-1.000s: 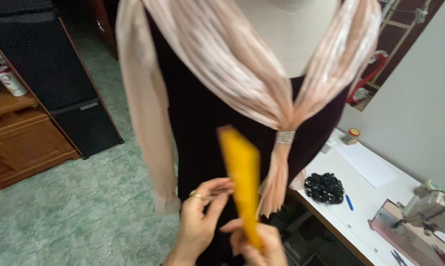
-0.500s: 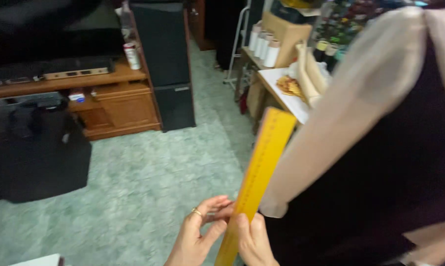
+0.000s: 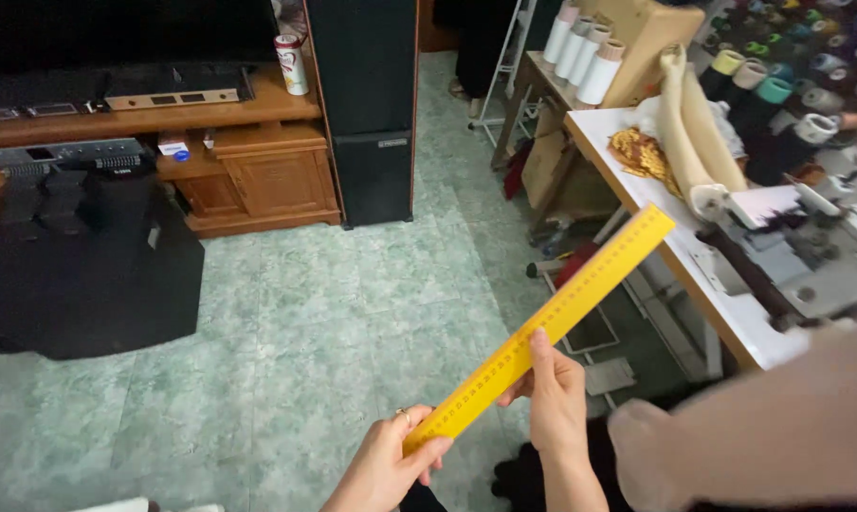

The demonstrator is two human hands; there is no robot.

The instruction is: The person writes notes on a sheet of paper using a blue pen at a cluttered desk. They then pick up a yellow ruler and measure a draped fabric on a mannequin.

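One yellow ruler (image 3: 542,327) slants across the middle of the view, its low end near and to the left, its high end far and to the right, reaching the edge of the white tabletop (image 3: 722,308). Two hands hold it above the green tiled floor (image 3: 286,332). The left hand (image 3: 386,465) has its grip pinched on the ruler's near end, thumb over the top and a ring on one finger. The right hand (image 3: 554,393) has its grip closed around the ruler a little past the middle, thumb laid along the yellow face. On the tabletop lie one pair of pale mannequin arms (image 3: 694,133), one heap of gold trim (image 3: 642,152) and one sewing machine (image 3: 808,251). Four cones of pale thread (image 3: 585,52) stand in a row at the far end, with many more coloured spools (image 3: 789,76) on the right, too many to count. Far left, one wooden cabinet (image 3: 248,161) carries one can (image 3: 291,62), and one tall black speaker (image 3: 367,104) stands just beside it. One black mat (image 3: 87,284) lies on the floor at left.
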